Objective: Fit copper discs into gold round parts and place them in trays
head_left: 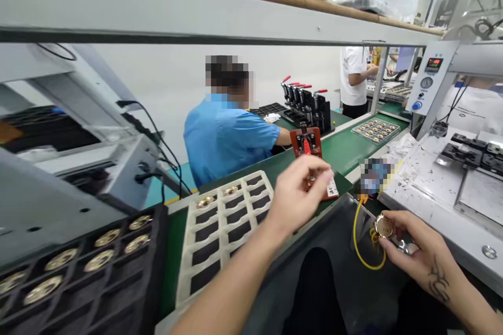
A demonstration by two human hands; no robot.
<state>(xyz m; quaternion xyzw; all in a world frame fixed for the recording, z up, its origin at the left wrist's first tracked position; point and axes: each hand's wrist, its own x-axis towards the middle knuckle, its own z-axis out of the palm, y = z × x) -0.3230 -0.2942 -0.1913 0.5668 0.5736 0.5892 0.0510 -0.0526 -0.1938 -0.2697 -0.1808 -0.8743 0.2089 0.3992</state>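
My left hand (297, 191) reaches out over the green belt, fingers curled against the base of a red clamp fixture (307, 144) with a red-tipped lever; whether it grips anything I cannot tell. My right hand (414, 251) is lower right, pinching a small round gold part (383, 226). A yellow wire (359, 243) loops just beside that hand. A white tray (220, 235) with dark pockets lies left of my left forearm, two gold parts in its far row.
A black tray (78, 267) of gold parts sits at lower left under a grey machine (74, 167). A person in blue (226, 133) sits across the belt; another in white (353, 81) stands far right. A grey bench (444, 188) with black fixtures is right.
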